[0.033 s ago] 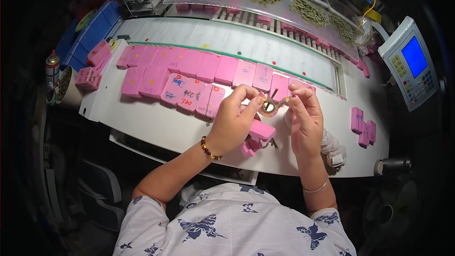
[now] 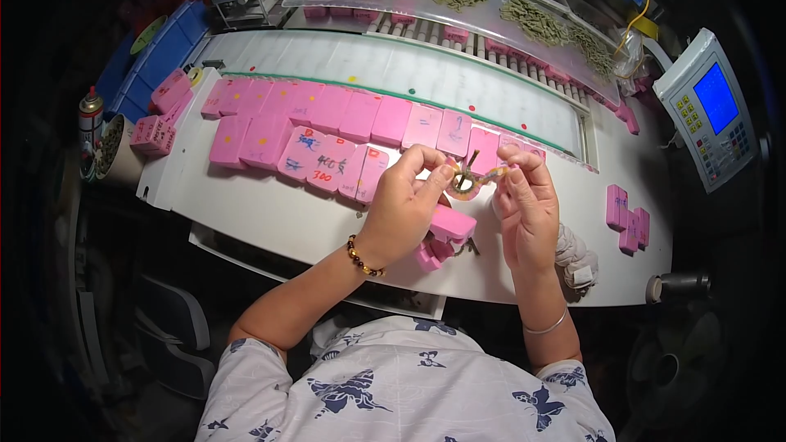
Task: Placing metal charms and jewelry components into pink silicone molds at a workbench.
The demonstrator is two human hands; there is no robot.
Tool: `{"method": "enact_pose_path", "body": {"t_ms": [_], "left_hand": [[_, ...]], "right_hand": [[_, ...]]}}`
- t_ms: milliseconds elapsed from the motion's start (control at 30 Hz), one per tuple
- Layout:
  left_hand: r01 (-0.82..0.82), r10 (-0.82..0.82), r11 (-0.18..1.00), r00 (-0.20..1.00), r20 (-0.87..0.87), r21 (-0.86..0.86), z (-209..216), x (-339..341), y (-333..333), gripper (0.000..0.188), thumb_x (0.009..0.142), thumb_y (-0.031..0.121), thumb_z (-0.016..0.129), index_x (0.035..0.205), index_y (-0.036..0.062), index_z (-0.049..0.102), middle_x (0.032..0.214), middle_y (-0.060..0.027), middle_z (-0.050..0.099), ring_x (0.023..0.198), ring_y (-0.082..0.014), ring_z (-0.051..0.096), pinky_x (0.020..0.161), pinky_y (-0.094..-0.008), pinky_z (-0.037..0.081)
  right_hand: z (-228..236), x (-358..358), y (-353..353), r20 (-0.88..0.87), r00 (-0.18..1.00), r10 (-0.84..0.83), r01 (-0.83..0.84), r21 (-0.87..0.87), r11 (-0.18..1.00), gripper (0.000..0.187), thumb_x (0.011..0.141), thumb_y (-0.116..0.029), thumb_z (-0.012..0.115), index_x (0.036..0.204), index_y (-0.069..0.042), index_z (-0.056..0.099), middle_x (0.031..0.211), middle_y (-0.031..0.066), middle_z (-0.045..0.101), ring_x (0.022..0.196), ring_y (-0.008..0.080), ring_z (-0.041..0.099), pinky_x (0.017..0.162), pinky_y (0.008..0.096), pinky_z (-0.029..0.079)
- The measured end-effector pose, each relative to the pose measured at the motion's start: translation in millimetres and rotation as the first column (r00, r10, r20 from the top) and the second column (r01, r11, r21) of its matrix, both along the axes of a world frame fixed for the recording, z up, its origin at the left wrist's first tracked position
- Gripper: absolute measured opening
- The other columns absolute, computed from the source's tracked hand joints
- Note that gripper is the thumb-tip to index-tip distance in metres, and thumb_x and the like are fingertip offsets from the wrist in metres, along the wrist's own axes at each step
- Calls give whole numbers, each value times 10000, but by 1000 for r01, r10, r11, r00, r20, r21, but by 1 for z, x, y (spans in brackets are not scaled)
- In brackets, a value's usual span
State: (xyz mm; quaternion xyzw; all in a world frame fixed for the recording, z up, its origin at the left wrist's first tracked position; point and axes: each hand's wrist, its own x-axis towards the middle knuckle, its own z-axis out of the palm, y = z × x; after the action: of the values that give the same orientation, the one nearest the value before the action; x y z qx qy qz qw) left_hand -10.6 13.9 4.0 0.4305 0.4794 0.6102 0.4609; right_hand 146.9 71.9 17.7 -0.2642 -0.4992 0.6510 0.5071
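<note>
My left hand (image 2: 411, 196) pinches a small ring-shaped bundle (image 2: 464, 187) between thumb and fingers. The bundle looks dark green, with a thin green stem standing up from it. A narrow multicoloured strip (image 2: 494, 175) runs from the bundle across to my right hand (image 2: 528, 200), whose thumb and fingertips are closed on its end. Below the hands lies a pink block (image 2: 453, 223), partly behind my left hand, with more pink pieces and some dark stems under it. Rows of pink blocks (image 2: 336, 162), several with handwriting, stand beyond my left hand.
A pale conveyor belt (image 2: 311, 57) with a green edge runs behind the blocks. Farther back, a clear tray (image 2: 483, 8) carries heaps of green stems. Right: a control panel (image 2: 714, 110), a small stack of pink blocks (image 2: 629, 219) and a crumpled white cloth (image 2: 577, 262). Left: a spray can (image 2: 91, 119).
The coloured strip between my hands shows more plainly, and my right fingers have shifted slightly. Dots on the conveyor belt have slid a little to the left.
</note>
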Motion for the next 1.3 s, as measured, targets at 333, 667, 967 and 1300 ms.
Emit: {"method": "enact_pose_path", "body": {"t_ms": [333, 667, 967, 1300], "left_hand": [[-44, 41, 998, 998, 56, 55, -2, 2, -2, 119, 987, 94, 514, 1009, -22, 525, 939, -46, 559, 803, -77, 584, 711, -239, 533], [110, -111, 992, 994, -20, -62, 4, -8, -3, 132, 974, 92, 546, 1042, -20, 534, 1002, -51, 569, 858, -56, 602, 705, -202, 514], [109, -108, 994, 982, -154, -1, 9, -6, -1, 138, 965, 91, 559, 1050, -15, 530, 992, -54, 561, 838, -77, 603, 702, -207, 521], [-100, 82, 995, 902, 423, 21, 5, 12, 3, 149, 1021, 201, 465, 1046, 55, 455, 989, -65, 547, 788, -132, 624, 625, -270, 559]], "right_hand": [[7, 9, 5, 14, 962, 272, -243, -399, 884, 140, 962, -147, 573, 1061, -48, 575, 852, -8, 567, 601, 15, 447, 484, 149, 340], [13, 4, 7, 468, 876, 116, -191, 116, 975, 134, 950, -110, 590, 1007, 0, 643, 887, 24, 637, 745, 46, 567, 634, 203, 488], [7, 4, 7, 508, 859, 64, -189, 199, 962, 136, 951, -101, 587, 984, 22, 636, 903, 47, 643, 791, 70, 586, 702, 228, 509], [-7, -7, -1, 345, 938, -15, 24, -20, 1000, 161, 979, -169, 570, 997, -26, 643, 869, -19, 609, 628, 0, 449, 531, 169, 360]]}}
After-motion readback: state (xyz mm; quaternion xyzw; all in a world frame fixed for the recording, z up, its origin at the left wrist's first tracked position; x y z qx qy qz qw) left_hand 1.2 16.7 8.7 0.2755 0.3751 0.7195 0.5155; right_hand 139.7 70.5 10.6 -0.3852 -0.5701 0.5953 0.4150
